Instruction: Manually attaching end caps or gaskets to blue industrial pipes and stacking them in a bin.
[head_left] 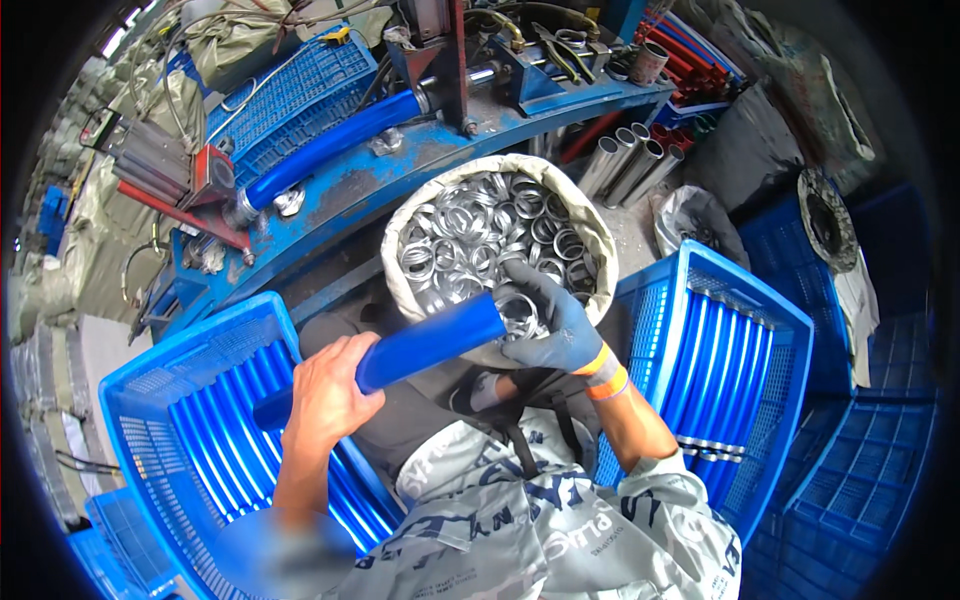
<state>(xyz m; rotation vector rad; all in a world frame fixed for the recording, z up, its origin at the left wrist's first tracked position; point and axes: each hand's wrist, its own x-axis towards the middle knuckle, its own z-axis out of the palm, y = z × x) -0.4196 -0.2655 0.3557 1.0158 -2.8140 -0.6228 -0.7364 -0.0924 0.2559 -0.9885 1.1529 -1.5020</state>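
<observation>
My bare left hand (335, 390) is wrapped round a blue tube (430, 345), which slants up to the right across my lap. In a grey glove with an orange cuff, my right hand (560, 325) grips a silver metal ring (517, 313) at the tube's right end. Whether the ring sits on the tube or just against it, I cannot tell. Right behind my right hand stands a round cream sack (400, 250) full of loose metal rings (490, 225). The tube's other end reaches over the left crate.
Blue crates of blue tubes stand on either side, a left crate (135, 400) and a right crate (800, 370). Beyond the sack runs a blue metal bench (330, 190), where another blue tube (335, 145) lies clamped. Bare metal pipes (625, 160) stand at the back right.
</observation>
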